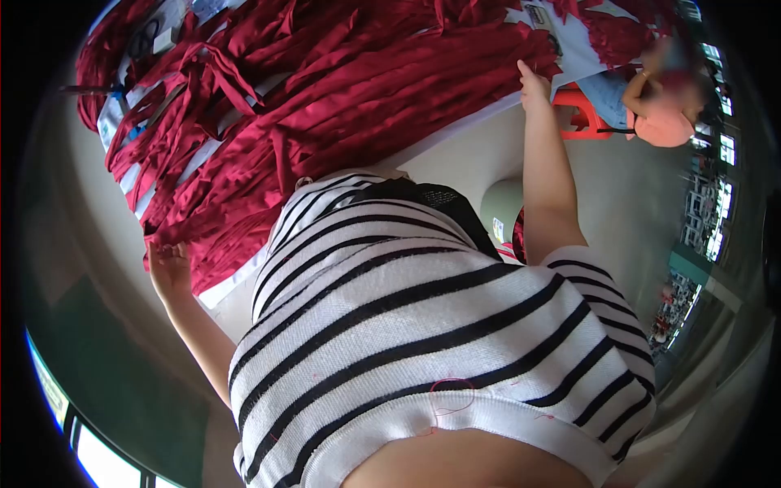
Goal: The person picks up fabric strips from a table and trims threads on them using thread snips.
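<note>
Long strips of dark red fabric (pixel 350 106) lie in a wide, loose heap over the white table. At the heap's near left corner, my left hand (pixel 169 264) is closed with its fingertips on the end of a red fabric strip. My right hand (pixel 534 88) is stretched out to the heap's right end, by the table edge. Its fingers are drawn together against the red cloth, one pointing up; whatever is between them is too small to make out.
Scissors (pixel 145 39) and a small white box (pixel 165 41) lie at the far left. A blue clamp-like item (pixel 122 102) sits at the table's left edge. At right, another person (pixel 663 114) sits near a red stool (pixel 579 114). A greenish bin (pixel 503 207) stands below the table.
</note>
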{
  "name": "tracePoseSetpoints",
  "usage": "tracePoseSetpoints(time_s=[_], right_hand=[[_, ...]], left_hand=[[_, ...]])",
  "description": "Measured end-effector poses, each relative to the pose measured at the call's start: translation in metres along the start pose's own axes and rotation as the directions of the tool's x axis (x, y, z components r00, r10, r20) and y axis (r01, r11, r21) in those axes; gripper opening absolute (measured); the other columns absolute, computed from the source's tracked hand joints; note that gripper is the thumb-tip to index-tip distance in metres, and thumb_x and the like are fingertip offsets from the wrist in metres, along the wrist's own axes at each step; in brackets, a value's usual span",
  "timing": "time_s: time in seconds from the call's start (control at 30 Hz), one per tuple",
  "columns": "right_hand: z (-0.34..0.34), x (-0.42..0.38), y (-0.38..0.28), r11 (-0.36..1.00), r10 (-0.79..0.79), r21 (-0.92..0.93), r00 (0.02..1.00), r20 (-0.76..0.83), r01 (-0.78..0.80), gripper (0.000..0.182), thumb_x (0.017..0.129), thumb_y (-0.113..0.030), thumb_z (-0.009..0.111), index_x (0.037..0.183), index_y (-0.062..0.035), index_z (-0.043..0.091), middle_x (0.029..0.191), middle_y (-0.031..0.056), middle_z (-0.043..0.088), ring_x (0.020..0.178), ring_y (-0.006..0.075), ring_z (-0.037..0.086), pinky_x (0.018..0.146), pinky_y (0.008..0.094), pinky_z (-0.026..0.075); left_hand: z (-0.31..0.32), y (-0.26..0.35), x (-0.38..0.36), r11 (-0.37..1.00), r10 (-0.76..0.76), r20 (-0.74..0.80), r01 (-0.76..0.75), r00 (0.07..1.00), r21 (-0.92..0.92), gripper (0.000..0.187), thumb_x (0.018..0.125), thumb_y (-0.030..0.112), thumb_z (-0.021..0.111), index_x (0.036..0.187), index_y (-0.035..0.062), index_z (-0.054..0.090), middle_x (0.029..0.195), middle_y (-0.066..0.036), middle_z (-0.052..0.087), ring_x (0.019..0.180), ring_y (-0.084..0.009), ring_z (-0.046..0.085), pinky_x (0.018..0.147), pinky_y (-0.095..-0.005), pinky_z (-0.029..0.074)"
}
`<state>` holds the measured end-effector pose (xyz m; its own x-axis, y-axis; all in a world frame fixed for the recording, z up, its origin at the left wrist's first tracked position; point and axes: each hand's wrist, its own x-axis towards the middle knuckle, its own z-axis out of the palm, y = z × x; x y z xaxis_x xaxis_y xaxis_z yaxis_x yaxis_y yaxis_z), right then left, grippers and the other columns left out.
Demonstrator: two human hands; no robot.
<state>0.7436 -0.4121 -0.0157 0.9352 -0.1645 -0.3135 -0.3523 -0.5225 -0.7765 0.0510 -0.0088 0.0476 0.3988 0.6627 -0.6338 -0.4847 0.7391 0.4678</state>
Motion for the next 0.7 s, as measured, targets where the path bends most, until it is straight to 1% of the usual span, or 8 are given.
tracePoseSetpoints(time_s=[0.1, 0.17, 0.23, 0.3, 0.37, 0.5, 0.63, 0.7], right_hand=[[-0.002, -0.015, -0.022, 0.981, -0.112, 0.174, 0.985, 0.128, 0.089, 0.027, 0.067, -0.019, 0.073, 0.088, -0.0085, 0.059, 0.081, 0.0056, 0.058, 0.043, 0.0048, 0.032, 0.036, 0.0207, 0.023], [-0.004, -0.002, -0.025, 0.977, -0.130, 0.195, 0.972, 0.197, 0.091, 0.022, 0.069, -0.015, 0.071, 0.086, -0.0084, 0.058, 0.078, 0.0034, 0.057, 0.041, 0.0035, 0.032, 0.034, 0.0188, 0.023], [-0.001, 0.010, -0.026, 0.957, -0.221, 0.222, 0.966, 0.133, 0.188, 0.019, 0.070, -0.016, 0.071, 0.082, -0.0080, 0.059, 0.077, 0.0044, 0.058, 0.046, 0.0051, 0.039, 0.038, 0.0196, 0.030], [0.004, 0.042, -0.015, 0.926, -0.367, 0.042, 0.923, -0.120, 0.374, 0.026, 0.071, -0.026, 0.071, 0.083, -0.0052, 0.061, 0.078, 0.0063, 0.060, 0.057, 0.0130, 0.051, 0.052, 0.0262, 0.041], [-0.004, 0.012, -0.046, 0.919, -0.395, -0.101, 0.891, -0.225, 0.382, 0.046, 0.067, -0.044, 0.068, 0.076, 0.0011, 0.062, 0.081, 0.0160, 0.063, 0.077, 0.0289, 0.060, 0.072, 0.0372, 0.045], [-0.003, 0.029, -0.061, 0.866, -0.298, -0.373, 0.943, 0.148, 0.332, 0.063, 0.066, -0.061, 0.058, 0.073, 0.0011, 0.064, 0.080, 0.0208, 0.063, 0.084, 0.0332, 0.060, 0.074, 0.0369, 0.045], [0.006, 0.039, -0.067, 0.784, -0.341, -0.481, 0.920, 0.195, 0.393, 0.040, 0.068, -0.044, 0.060, 0.082, -0.0063, 0.064, 0.082, 0.0152, 0.064, 0.083, 0.0294, 0.061, 0.074, 0.0376, 0.047], [0.000, 0.041, -0.077, 0.769, -0.402, -0.531, 0.915, 0.028, 0.354, 0.030, 0.069, -0.035, 0.057, 0.081, -0.0089, 0.065, 0.083, 0.0135, 0.064, 0.083, 0.0303, 0.061, 0.072, 0.0386, 0.047]], left_hand=[[0.013, 0.031, -0.011, 0.959, 0.283, -0.055, -0.282, 0.958, 0.027, 0.018, 0.088, 0.018, 0.049, 0.094, 0.0032, 0.057, 0.086, -0.010, 0.063, 0.077, -0.0235, 0.059, 0.076, -0.0358, 0.049], [-0.035, 0.088, -0.001, 0.995, 0.103, 0.400, -0.089, 0.911, -0.053, 0.025, 0.090, 0.018, 0.044, 0.104, -0.0009, 0.052, 0.101, -0.014, 0.060, 0.094, -0.0251, 0.057, 0.084, -0.0377, 0.046], [-0.013, 0.095, -0.009, 0.905, 0.426, -0.049, -0.425, 0.904, 0.020, 0.032, 0.091, 0.020, 0.043, 0.110, -0.0047, 0.049, 0.106, -0.015, 0.057, 0.101, -0.0268, 0.054, 0.091, -0.0393, 0.042], [-0.009, 0.101, 0.001, 0.878, 0.478, -0.156, -0.474, 0.865, 0.062, 0.035, 0.090, 0.020, 0.044, 0.113, -0.0069, 0.046, 0.108, -0.017, 0.056, 0.104, -0.0279, 0.052, 0.094, -0.0404, 0.039], [-0.011, 0.103, 0.006, 0.920, 0.389, -0.106, -0.391, 0.915, -0.001, 0.035, 0.090, 0.019, 0.046, 0.113, -0.0068, 0.046, 0.111, -0.018, 0.054, 0.105, -0.0277, 0.051, 0.095, -0.0408, 0.039], [0.007, 0.085, 0.017, 0.926, 0.374, -0.141, -0.378, 0.917, -0.005, 0.034, 0.088, 0.016, 0.049, 0.114, -0.0067, 0.045, 0.112, -0.017, 0.054, 0.106, -0.0274, 0.051, 0.094, -0.0404, 0.039], [0.007, 0.077, 0.023, 0.916, 0.392, -0.239, -0.402, 0.888, 0.010, 0.034, 0.087, 0.015, 0.050, 0.113, -0.0057, 0.046, 0.111, -0.016, 0.055, 0.105, -0.0260, 0.052, 0.094, -0.0402, 0.040], [-0.006, 0.080, 0.024, 0.913, 0.401, -0.280, -0.405, 0.872, 0.045, 0.033, 0.087, 0.016, 0.051, 0.113, -0.0046, 0.047, 0.109, -0.015, 0.056, 0.102, -0.0251, 0.053, 0.092, -0.0397, 0.041]])
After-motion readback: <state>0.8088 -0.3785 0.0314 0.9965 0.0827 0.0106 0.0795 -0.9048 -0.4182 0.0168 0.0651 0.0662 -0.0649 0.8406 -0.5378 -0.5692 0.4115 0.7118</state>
